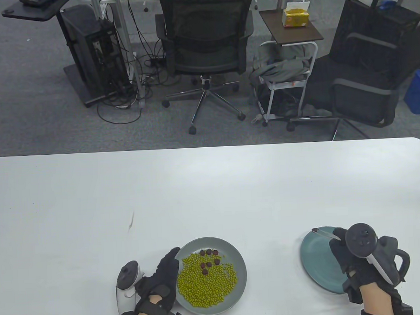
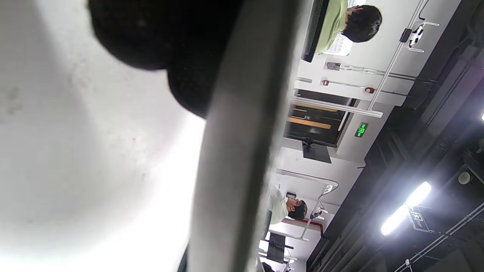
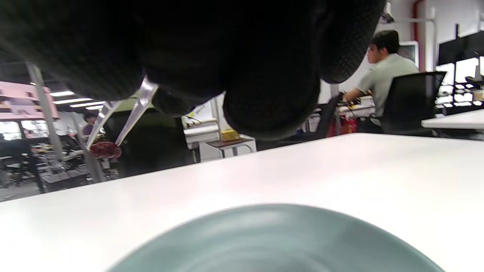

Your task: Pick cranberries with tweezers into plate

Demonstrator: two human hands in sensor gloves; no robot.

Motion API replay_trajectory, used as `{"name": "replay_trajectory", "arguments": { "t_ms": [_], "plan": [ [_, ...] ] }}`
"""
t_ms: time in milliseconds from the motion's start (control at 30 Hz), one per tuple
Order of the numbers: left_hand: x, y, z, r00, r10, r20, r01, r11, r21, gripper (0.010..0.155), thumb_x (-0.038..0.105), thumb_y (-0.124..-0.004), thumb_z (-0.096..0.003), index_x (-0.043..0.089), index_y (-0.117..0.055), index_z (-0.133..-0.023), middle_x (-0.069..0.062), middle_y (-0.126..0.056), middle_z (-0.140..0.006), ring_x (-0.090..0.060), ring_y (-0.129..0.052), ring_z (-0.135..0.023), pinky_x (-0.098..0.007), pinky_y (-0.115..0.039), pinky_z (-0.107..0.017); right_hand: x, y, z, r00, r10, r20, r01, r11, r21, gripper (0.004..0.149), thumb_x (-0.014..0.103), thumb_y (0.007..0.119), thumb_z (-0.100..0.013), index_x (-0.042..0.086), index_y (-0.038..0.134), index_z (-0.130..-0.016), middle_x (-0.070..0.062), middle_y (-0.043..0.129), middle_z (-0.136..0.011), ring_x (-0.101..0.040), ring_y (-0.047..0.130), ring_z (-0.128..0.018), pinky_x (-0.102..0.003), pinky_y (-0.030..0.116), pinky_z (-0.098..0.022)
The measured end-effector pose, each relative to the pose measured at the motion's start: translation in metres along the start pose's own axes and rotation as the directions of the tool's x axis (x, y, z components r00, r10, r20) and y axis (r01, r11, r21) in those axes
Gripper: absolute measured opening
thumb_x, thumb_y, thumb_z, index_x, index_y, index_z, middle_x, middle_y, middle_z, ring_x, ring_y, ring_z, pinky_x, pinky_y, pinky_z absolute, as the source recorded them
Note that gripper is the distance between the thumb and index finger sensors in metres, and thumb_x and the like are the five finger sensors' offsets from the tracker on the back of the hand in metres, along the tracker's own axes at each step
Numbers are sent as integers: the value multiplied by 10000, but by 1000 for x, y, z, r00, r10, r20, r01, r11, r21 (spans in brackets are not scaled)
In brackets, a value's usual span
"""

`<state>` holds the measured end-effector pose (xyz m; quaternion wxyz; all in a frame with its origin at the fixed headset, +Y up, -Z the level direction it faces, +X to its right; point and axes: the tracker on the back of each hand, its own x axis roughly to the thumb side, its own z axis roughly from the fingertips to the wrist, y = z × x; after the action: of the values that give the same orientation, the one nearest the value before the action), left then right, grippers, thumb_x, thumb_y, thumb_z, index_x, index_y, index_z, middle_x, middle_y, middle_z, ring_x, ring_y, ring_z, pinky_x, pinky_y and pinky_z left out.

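Note:
A grey plate (image 1: 236, 260) near the front holds a heap of green beans (image 1: 206, 281) with several dark red cranberries (image 1: 209, 258) on top. My left hand (image 1: 163, 278) rests against that plate's left rim, fingers spread along it; the rim (image 2: 234, 158) fills the left wrist view. My right hand (image 1: 352, 259) holds metal tweezers (image 1: 324, 233) over the far left edge of an empty teal plate (image 1: 315, 261). The tweezers' tips (image 3: 113, 132) pinch one cranberry (image 3: 106, 150) above the teal plate (image 3: 280, 241).
The white table (image 1: 212, 192) reaches far back and to both sides. A small dark scrap (image 1: 132, 223) lies on it left of centre. Office chairs (image 1: 206, 48), a cart and a computer tower stand on the floor beyond the table's far edge.

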<state>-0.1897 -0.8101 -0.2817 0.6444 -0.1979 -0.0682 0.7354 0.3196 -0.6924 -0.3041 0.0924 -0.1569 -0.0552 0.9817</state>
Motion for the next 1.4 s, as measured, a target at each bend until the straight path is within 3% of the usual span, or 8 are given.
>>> {"name": "replay_trajectory", "arguments": {
  "t_ms": [133,267,533,633,833,1000,1167,1400],
  "plan": [
    [-1,0,1,1000,-6,2,6,1000,-7,610,475,-577,-515,240,-343,-1027,-51,-680,-933,-244,-1025,-504,-367,-885,-306,-12,23,-7,993,103,-49,-94,982,161,471,522,861,-301,304,924,-713,118,944,-444,-118,990,-446,-458,680,-661],
    [-1,-5,2,1000,-17,3,17,1000,-24,610,476,-577,-515,240,-343,-1027,-51,-678,-934,-247,-1022,-506,-369,-882,-308,-15,36,-12,989,122,-82,-100,967,233,487,540,847,-296,313,909,-722,151,943,-444,-113,994,-451,-452,683,-658],
    [-2,-7,2,1000,-3,-8,3,999,-38,611,475,-578,-515,239,-343,-1027,-48,-674,-936,-249,-1019,-505,-368,-879,-306,-13,29,-9,988,106,-111,-87,983,161,500,548,817,-313,319,871,-754,135,930,-466,-116,981,-476,-453,666,-669],
    [-2,-7,2,1000,1,-8,-2,999,-35,611,477,-577,-516,239,-342,-1027,-49,-672,-938,-248,-1018,-505,-367,-879,-306,-4,22,-4,997,6,-72,-2,999,49,493,542,807,-328,322,856,-767,133,918,-484,-118,968,-497,-456,643,-687],
    [0,-7,2,1000,22,-13,-23,999,-30,613,484,-579,-515,242,-347,-1028,-50,-675,-937,-250,-1019,-501,-366,-880,-305,42,11,17,991,-78,107,100,971,-217,493,544,798,-338,350,827,-791,166,908,-533,-119,942,-605,-472,566,-745],
    [-3,-4,0,999,42,-29,-42,999,-17,613,488,-579,-516,242,-351,-1028,-49,-678,-937,-247,-1023,-495,-363,-882,-299,97,24,44,929,-95,359,178,962,-205,491,550,789,-340,361,818,-792,171,903,-537,-109,938,-614,-464,559,-752],
    [-3,-4,0,999,38,-35,-39,999,-12,614,493,-578,-516,243,-351,-1029,-49,-678,-938,-246,-1022,-496,-361,-881,-300,149,36,77,813,-40,580,157,976,-152,493,549,794,-334,364,820,-789,171,904,-536,-106,937,-617,-457,560,-748],
    [-5,-4,-1,999,25,-43,-26,1000,-15,615,493,-578,-517,242,-350,-1030,-50,-676,-940,-245,-1023,-496,-361,-881,-299,175,44,100,718,60,693,88,981,-175,493,569,795,-322,370,835,-772,173,911,-519,-104,937,-606,-451,559,-750]
  ]
}}
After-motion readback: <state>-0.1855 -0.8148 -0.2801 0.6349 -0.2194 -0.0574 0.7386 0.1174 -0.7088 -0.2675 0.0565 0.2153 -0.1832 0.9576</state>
